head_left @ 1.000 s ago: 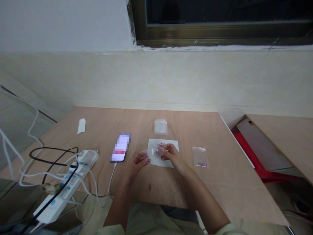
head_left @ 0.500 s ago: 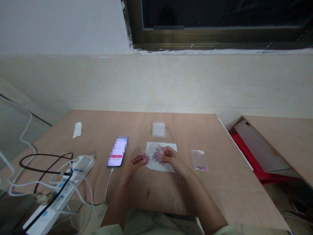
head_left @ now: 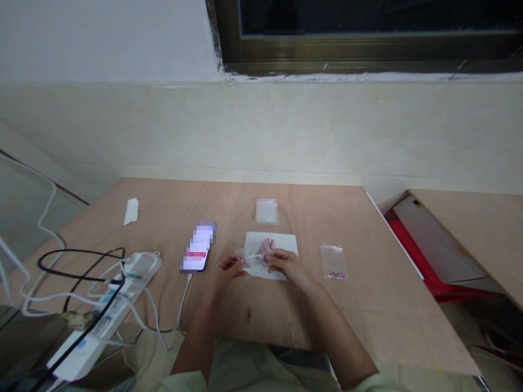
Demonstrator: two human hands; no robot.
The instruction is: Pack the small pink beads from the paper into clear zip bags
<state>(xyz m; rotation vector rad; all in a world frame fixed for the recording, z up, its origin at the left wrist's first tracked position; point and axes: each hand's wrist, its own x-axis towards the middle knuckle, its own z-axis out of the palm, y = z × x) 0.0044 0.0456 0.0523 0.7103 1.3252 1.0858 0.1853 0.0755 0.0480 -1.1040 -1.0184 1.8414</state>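
As I watch, left hand (head_left: 229,269): fingers pinching a clear plastic bag (head_left: 254,257)
right hand (head_left: 285,263): fingers gripping it over white paper (head_left: 286,240)

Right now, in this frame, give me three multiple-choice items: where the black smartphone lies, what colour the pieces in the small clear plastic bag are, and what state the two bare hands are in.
1. Where is the black smartphone relative to the white paper sheet? A left of it; B right of it; C on it
2. The pieces in the small clear plastic bag are: A pink; B green; C blue
3. The left hand and right hand are: A empty; B holding clear plastic; C on the phone

1 A: it lies left of the sheet.
2 A: pink shows at the bag's bottom.
3 B: film spans between them.
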